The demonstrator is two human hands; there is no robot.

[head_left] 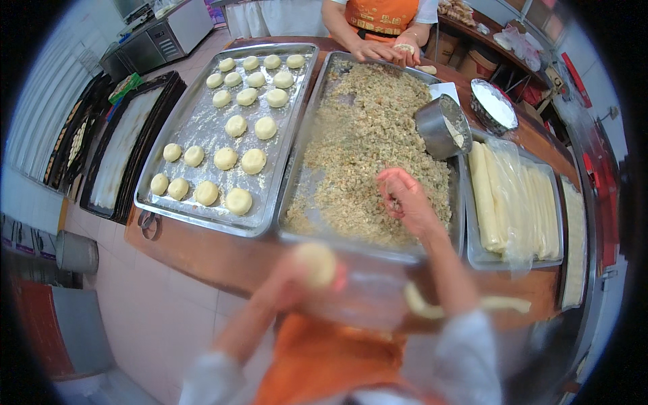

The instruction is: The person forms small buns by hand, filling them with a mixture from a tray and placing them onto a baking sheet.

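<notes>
Grasping a dough round [316, 264] in the left hand [287, 277], near the close rim of the tray [309, 185]. Curling the right hand [405, 199] over the filling [378, 128]; cannot tell whether gripping any. Leftward, buns [238, 201]; rightward, dough strips [486, 196].

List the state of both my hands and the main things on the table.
Left hand: holding dough round, blurred
Right hand: curled over crumbly filling
Left tray: partly filled with dough balls
Middle tray: mostly covered with the filling
Metal pot: tilted
Dough rolls: partly under clear plastic
Basin: apparently holding something white
</notes>
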